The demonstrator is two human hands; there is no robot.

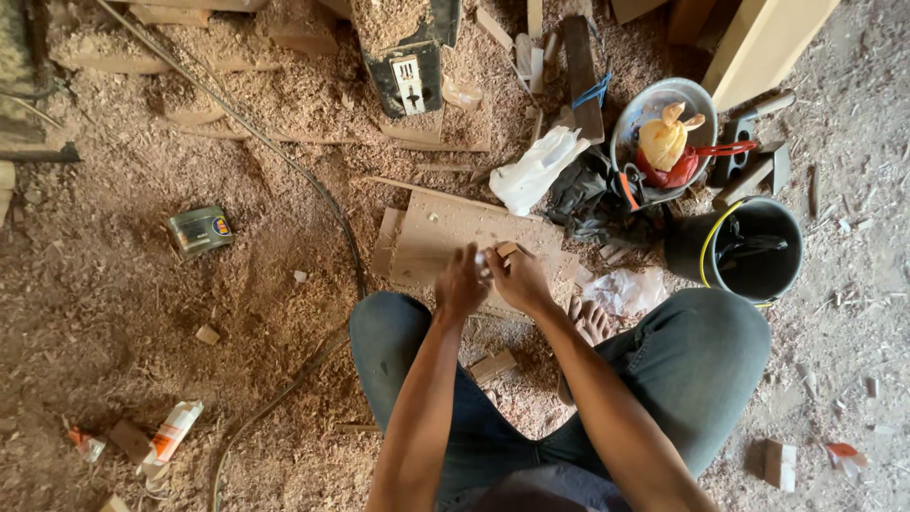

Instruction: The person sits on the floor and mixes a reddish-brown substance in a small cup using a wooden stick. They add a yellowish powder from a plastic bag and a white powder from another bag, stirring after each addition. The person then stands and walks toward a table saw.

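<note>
Over the board (445,237) at 12 o'clock from the knees, the right hand (519,277) pinches 1 small wood block (508,249) while the left hand (462,283) curls beside it, grip unclear; this looks like fitting, needing steady alignment.

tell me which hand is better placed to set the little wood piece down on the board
Probably the right hand: its fingertips already pinch the small wood piece, directly above the flat board. The left hand only meets it at the fingertips, holding nothing that shows.
</note>
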